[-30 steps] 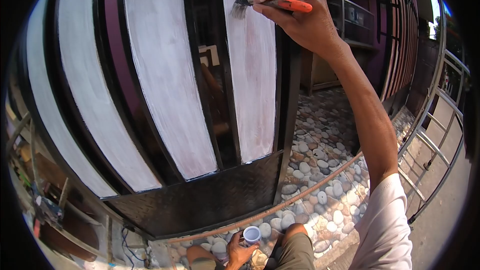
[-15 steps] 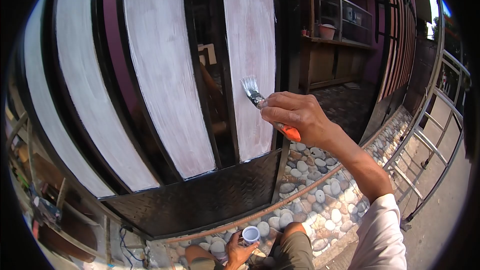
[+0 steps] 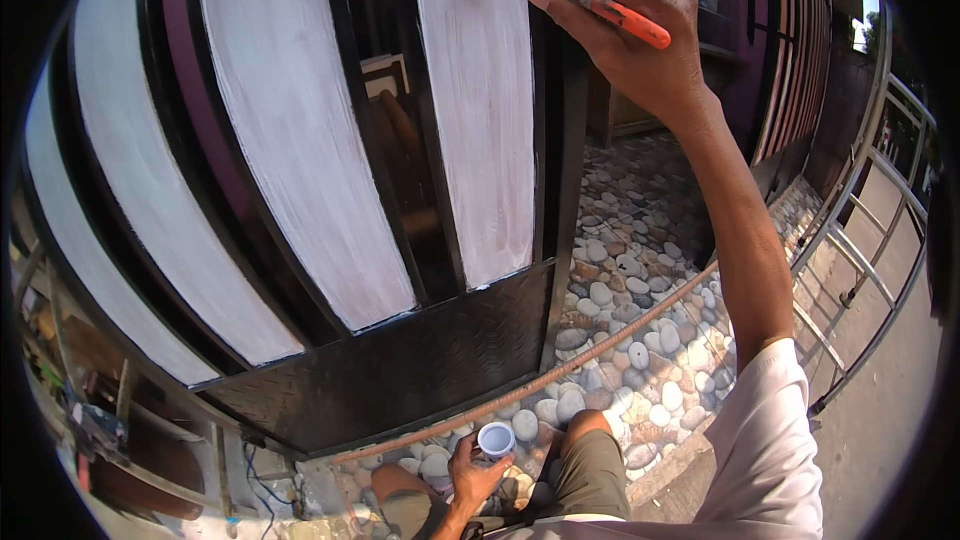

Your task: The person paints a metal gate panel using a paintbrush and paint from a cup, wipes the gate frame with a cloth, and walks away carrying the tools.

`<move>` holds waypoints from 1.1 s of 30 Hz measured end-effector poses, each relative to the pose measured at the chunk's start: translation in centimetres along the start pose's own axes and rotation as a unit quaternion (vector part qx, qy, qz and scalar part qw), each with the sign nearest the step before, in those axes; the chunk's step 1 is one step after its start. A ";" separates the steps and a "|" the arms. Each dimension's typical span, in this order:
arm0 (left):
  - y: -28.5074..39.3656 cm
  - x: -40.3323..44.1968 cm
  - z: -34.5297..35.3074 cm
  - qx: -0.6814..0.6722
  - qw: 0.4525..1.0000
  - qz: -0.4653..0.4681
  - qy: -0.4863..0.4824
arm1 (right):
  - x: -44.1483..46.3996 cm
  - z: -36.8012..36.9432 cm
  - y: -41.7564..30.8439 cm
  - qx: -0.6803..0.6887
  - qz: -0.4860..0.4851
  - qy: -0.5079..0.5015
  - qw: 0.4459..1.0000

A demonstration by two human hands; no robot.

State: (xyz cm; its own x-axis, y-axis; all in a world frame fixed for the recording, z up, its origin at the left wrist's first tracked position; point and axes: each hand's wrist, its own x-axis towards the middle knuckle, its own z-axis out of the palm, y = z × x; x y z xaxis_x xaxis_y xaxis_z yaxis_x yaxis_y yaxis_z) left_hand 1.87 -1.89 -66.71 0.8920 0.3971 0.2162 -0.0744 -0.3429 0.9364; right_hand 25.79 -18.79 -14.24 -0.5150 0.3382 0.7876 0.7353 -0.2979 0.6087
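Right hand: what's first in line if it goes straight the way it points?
Likely the white-painted slat: the paintbrush in the right hand points across it, though bristle contact is unclear.

Sunlight patches the pebbles [image 3: 640, 353] — their far end dim — while fisheye distortion bows the edges.

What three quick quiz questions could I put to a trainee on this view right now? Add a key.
1. Which hand holds the paintbrush?
2. True or false: the cup is upside down.
3. The lower panel, beneath the white slats, is: A) yellow, B) black, C) green.

Key:
1. The right hand.
2. False; the left hand holds it with its opening up.
3. B.
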 end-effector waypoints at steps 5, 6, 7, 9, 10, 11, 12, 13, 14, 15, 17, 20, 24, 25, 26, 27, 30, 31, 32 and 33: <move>0.5 -0.3 -0.5 -0.005 1.000 -0.001 -0.004 | -9.1 1.9 -6.6 0.029 0.084 -0.088 0.992; 1.0 -0.2 -0.7 -0.007 1.000 0.003 -0.005 | -10.7 1.8 -8.4 0.047 0.110 -0.115 0.986; 1.3 -0.2 -0.7 -0.005 1.000 -0.001 -0.009 | -12.2 1.5 -10.2 0.065 0.135 -0.142 0.978; 1.7 -0.3 -0.8 0.010 1.000 -0.007 -0.010 | -14.6 1.1 -13.3 0.085 0.152 -0.179 0.968; 1.4 -0.4 -0.8 0.005 1.000 -0.016 -0.012 | -15.7 0.9 -14.5 0.085 0.157 -0.179 0.967; 1.1 -0.4 -0.6 0.008 1.000 -0.018 -0.015 | -16.8 0.7 -15.6 0.118 0.165 -0.205 0.957; 0.9 -0.4 -0.5 0.003 1.000 -0.017 -0.011 | -17.5 0.4 -16.3 0.150 0.174 -0.230 0.946; 0.7 -0.5 -0.5 -0.002 1.000 -0.016 -0.007 | -17.9 -0.1 -16.8 0.150 0.177 -0.229 0.945; 0.6 -0.6 -0.5 0.000 1.000 -0.017 -0.009 | -18.3 -0.7 -17.1 0.178 0.184 -0.257 0.932; 0.6 -0.6 -0.5 -0.001 1.000 -0.011 -0.005 | -18.4 -1.1 -17.2 0.207 0.190 -0.285 0.916; 0.6 -0.6 -0.3 -0.001 1.000 -0.009 -0.003 | -18.3 -1.3 -16.2 0.224 0.212 -0.286 0.907; 0.8 -0.6 -0.2 0.004 1.000 -0.009 -0.007 | -17.3 -0.3 -12.9 0.237 0.212 -0.258 0.912; 1.3 -0.4 -0.1 0.033 0.999 -0.007 -0.013 | -14.7 -0.9 -11.8 0.160 0.223 -0.123 0.954; 1.5 -0.4 0.0 0.020 1.000 -0.010 -0.010 | -14.7 -1.2 -12.4 0.165 0.243 -0.083 0.952; 1.6 -0.4 0.0 0.008 1.000 -0.012 -0.006 | -15.4 -1.6 -13.2 0.168 0.256 -0.073 0.949; 1.5 -0.3 0.0 0.008 1.000 -0.013 -0.007 | -16.3 -2.0 -14.5 0.168 0.257 -0.074 0.949; 1.2 -0.4 0.0 0.006 1.000 -0.008 -0.009 | -19.8 -2.5 -18.8 0.122 0.389 -0.024 0.913; 1.1 -0.4 0.0 0.002 1.000 -0.015 -0.016 | -21.1 -2.4 -19.9 0.109 0.409 -0.011 0.906; 1.0 -0.4 0.0 -0.001 1.000 -0.021 -0.022 | -22.2 -2.2 -20.6 0.095 0.430 0.002 0.898; 1.3 -0.3 -0.1 0.002 0.999 -0.021 -0.025 | -22.7 -2.0 -21.1 0.093 0.432 0.003 0.897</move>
State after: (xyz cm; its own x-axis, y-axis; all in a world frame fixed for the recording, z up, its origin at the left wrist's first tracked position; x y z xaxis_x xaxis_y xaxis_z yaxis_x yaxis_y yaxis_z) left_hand 1.44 -2.37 -65.59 0.9152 0.3690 0.1618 -0.0340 -0.3296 0.9435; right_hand 21.07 -21.95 -44.81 0.2809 0.0471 0.9586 0.9219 -0.2910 -0.2559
